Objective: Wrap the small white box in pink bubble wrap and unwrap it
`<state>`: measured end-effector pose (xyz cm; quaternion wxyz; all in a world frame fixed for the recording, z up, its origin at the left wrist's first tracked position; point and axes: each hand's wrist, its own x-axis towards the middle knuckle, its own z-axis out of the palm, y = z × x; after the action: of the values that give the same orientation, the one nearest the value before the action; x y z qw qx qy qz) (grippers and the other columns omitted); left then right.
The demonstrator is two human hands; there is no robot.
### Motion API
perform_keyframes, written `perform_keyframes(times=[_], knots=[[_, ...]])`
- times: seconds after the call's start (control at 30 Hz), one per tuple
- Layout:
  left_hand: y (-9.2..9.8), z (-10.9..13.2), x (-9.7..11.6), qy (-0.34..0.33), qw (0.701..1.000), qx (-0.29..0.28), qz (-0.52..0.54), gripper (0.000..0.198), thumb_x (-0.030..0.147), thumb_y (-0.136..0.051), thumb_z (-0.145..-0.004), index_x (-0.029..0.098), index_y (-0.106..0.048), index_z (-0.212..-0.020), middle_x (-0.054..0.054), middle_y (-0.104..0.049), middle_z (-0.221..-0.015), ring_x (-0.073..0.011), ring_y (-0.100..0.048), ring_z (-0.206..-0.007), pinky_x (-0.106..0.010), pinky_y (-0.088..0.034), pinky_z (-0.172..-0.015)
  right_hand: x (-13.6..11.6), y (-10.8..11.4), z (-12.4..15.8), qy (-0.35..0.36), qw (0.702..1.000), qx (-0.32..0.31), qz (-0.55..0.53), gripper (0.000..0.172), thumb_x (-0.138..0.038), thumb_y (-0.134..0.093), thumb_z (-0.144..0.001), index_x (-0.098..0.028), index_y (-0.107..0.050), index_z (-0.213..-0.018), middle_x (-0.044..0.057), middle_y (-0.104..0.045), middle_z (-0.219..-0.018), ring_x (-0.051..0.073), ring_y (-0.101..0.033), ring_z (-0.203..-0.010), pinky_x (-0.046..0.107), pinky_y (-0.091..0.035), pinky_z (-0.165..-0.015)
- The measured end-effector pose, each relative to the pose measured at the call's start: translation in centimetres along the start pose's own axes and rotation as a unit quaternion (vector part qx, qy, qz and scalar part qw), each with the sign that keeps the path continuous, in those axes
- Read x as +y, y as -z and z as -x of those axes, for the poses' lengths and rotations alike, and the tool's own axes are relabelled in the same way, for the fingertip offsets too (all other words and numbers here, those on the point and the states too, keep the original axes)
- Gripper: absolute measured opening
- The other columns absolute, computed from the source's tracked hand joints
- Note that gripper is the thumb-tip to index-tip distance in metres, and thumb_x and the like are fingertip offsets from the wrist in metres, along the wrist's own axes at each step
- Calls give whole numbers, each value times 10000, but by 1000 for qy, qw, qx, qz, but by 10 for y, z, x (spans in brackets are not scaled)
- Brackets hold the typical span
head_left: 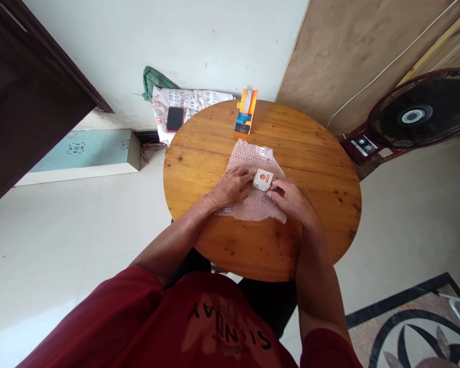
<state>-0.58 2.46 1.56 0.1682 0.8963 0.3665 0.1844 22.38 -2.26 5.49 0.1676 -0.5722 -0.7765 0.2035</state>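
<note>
A small white box with a red round mark lies on a sheet of bubble wrap spread on the round wooden table. My left hand rests on the wrap, its fingertips touching the box's left side. My right hand pinches the box's right side with curled fingers. Both hands hold the box between them.
An orange and blue tape dispenser stands at the table's far edge. Behind the table a white printed bag with a dark phone on it leans at the wall. A floor fan stands at the right.
</note>
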Motion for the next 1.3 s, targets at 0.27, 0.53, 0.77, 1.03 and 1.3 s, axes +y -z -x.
perform_keyframes(times=[0.27,0.53,0.77,1.03,1.3], knots=[[1,0,0,-9,1000,1,-1,260,177,-574,-875,153,-663,-1118,-146,-625,-1326,-288,-564,-1281,-458,-477,-1109,-1,0,0,0,1000,1,-4,136,-316,-538,-880,-225,-619,-821,47,-643,-817,229,-547,-800,350,-391,-735],[-1,1,-1,1,1000,5,-3,284,190,-577,-874,172,-669,-1142,-135,-624,-1321,-291,-563,-1283,-465,-479,-1107,-1,1,1,-3,1000,-2,-2,127,-318,-544,-868,-224,-614,-818,54,-648,-834,234,-551,-812,352,-392,-735],[0,0,0,-7,1000,3,-5,277,187,-577,-879,170,-659,-1143,-136,-627,-1316,-285,-566,-1276,-456,-478,-1105,-1,0,0,-3,1000,0,0,131,-315,-543,-876,-224,-622,-824,55,-659,-840,234,-560,-815,354,-397,-744],[1,0,0,-7,1000,2,-5,270,187,-578,-875,177,-659,-1133,-135,-625,-1325,-287,-569,-1274,-465,-479,-1107,-2,1,1,-2,1000,1,0,127,-308,-544,-880,-231,-633,-831,46,-666,-835,228,-561,-806,350,-410,-739],[1,1,1,1,1000,2,-1,288,181,-576,-871,179,-655,-1148,-134,-623,-1337,-292,-554,-1304,-468,-470,-1118,-2,1,1,-6,1000,-1,4,118,-312,-554,-874,-231,-632,-836,48,-666,-847,229,-559,-820,348,-410,-744]])
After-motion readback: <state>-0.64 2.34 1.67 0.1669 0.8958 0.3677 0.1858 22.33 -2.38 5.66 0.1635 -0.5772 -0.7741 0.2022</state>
